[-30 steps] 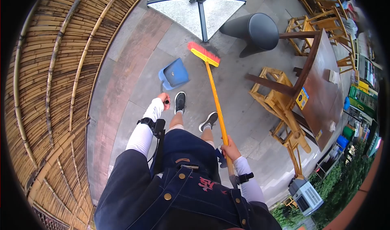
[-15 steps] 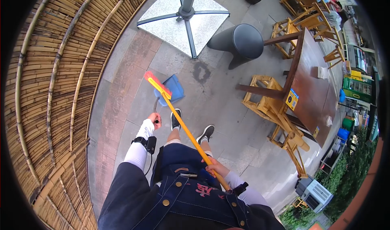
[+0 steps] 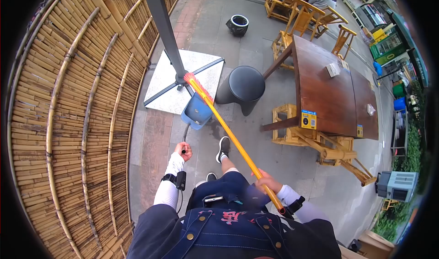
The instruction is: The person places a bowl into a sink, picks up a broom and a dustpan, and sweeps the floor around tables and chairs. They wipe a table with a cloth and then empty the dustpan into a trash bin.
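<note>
My left hand point(image 3: 184, 151) is closed around the grey handle of a blue dustpan point(image 3: 195, 112), which is held out ahead of me at the corner of a white parasol base point(image 3: 157, 86). Wrapped around the lower part of an orange pole, my right hand point(image 3: 269, 181) grips a broom point(image 3: 232, 136). The broom slants up to the left from my right side. Its red bristles and yellow head overlap the dustpan's upper edge and the foot of the parasol pole point(image 3: 163, 30) in this view.
A bamboo fence point(image 3: 68, 122) runs along my left. Just right of the dustpan stands a dark stool point(image 3: 245, 86). Farther ahead is a lined waste bin point(image 3: 238, 26). To the right, a brown table point(image 3: 322, 83) has bamboo chairs point(image 3: 304, 19) around it; people sit beyond.
I have stepped forward: the base, stool and bin now appear closer and farther left. Both hands keep their hold, and broom and dustpan have moved along with me toward the base.
</note>
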`<action>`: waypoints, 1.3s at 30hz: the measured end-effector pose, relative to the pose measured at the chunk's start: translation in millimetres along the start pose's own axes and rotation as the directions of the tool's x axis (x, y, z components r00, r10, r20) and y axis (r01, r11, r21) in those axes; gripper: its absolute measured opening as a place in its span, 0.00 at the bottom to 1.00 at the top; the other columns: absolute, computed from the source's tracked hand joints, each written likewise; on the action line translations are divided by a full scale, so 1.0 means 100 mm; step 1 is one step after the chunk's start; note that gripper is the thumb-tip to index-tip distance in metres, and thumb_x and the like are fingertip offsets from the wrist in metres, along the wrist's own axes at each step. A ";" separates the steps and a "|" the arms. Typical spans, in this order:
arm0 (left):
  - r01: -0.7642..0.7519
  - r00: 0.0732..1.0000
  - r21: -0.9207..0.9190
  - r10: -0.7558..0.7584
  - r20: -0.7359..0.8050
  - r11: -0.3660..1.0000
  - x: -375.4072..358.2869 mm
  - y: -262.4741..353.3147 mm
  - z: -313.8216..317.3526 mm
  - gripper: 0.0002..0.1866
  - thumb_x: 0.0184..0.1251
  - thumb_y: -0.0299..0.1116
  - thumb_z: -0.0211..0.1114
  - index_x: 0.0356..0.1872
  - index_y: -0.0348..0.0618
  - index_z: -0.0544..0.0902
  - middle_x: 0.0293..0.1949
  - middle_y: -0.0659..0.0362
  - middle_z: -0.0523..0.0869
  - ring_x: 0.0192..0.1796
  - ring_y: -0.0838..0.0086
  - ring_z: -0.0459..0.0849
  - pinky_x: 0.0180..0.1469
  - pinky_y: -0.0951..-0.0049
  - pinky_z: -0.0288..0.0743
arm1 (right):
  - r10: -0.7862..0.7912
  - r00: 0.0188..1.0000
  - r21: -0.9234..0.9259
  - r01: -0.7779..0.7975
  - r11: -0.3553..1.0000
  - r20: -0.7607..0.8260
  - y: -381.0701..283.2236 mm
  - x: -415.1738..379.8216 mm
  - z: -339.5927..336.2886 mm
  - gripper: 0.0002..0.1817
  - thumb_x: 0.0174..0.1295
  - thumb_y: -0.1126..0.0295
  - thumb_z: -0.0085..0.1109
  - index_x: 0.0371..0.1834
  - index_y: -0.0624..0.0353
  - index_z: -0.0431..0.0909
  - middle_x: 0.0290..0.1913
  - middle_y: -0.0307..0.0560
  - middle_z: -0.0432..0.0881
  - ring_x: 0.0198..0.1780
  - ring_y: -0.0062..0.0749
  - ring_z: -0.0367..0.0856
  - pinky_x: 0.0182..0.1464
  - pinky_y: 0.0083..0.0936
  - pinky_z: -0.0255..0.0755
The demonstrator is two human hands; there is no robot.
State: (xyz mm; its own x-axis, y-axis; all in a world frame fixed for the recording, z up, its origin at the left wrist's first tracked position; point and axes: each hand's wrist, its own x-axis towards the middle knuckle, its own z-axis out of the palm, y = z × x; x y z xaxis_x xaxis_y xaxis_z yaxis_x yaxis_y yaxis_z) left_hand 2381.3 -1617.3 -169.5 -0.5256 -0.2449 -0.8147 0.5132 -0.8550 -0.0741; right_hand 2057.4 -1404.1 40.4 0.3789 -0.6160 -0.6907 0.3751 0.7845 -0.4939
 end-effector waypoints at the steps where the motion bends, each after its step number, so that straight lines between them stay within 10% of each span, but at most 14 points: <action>1: -0.008 1.000 -0.017 0.008 -0.006 1.000 0.09 0.13 0.23 0.14 0.46 0.27 0.48 0.07 0.49 0.58 0.08 0.68 0.58 0.10 0.82 0.51 0.13 0.81 0.46 | -0.024 1.000 0.018 0.024 1.000 0.004 -0.21 0.08 -0.02 0.19 0.52 0.77 0.44 0.49 0.55 0.57 0.14 0.40 0.63 0.09 0.20 0.61 0.10 0.16 0.55; 22: -0.026 0.999 0.158 0.020 0.041 0.987 1.85 2.91 3.90 0.14 0.47 0.26 0.50 0.06 0.46 0.58 0.08 0.65 0.57 0.10 0.80 0.52 0.13 0.80 0.45 | -0.283 0.881 0.146 0.359 0.922 -0.379 -3.67 1.84 -1.12 0.13 0.52 0.75 0.51 0.38 0.56 0.60 0.13 0.37 0.63 0.10 0.21 0.63 0.13 0.17 0.57; 31: 0.040 0.993 0.265 -0.068 0.100 0.963 2.94 4.30 5.39 0.10 0.46 0.26 0.50 0.10 0.44 0.62 0.08 0.65 0.60 0.10 0.81 0.54 0.13 0.81 0.47 | -0.092 0.742 0.074 0.187 0.980 -0.664 -4.97 3.06 -1.54 0.15 0.48 0.79 0.53 0.35 0.56 0.58 0.13 0.39 0.64 0.09 0.24 0.63 0.12 0.21 0.59; 39: 0.258 0.964 0.301 -0.223 -0.146 0.918 3.67 4.98 6.32 0.10 0.44 0.26 0.50 0.10 0.46 0.61 0.08 0.65 0.61 0.10 0.81 0.54 0.12 0.81 0.46 | -0.052 0.585 -0.050 0.020 0.999 -0.809 -6.04 4.11 -2.72 0.13 0.49 0.75 0.55 0.34 0.61 0.61 0.16 0.42 0.68 0.13 0.27 0.68 0.14 0.24 0.64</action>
State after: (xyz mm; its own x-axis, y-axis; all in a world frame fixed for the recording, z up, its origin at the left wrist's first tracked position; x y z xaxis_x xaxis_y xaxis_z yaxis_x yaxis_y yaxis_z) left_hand 2015.4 -2421.2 -141.9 -0.5217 0.0210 -0.8529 0.1314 -0.9858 -0.1047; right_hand 1756.6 -2111.5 -88.9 -0.4822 -0.3432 -0.8060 0.3400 0.7746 -0.5333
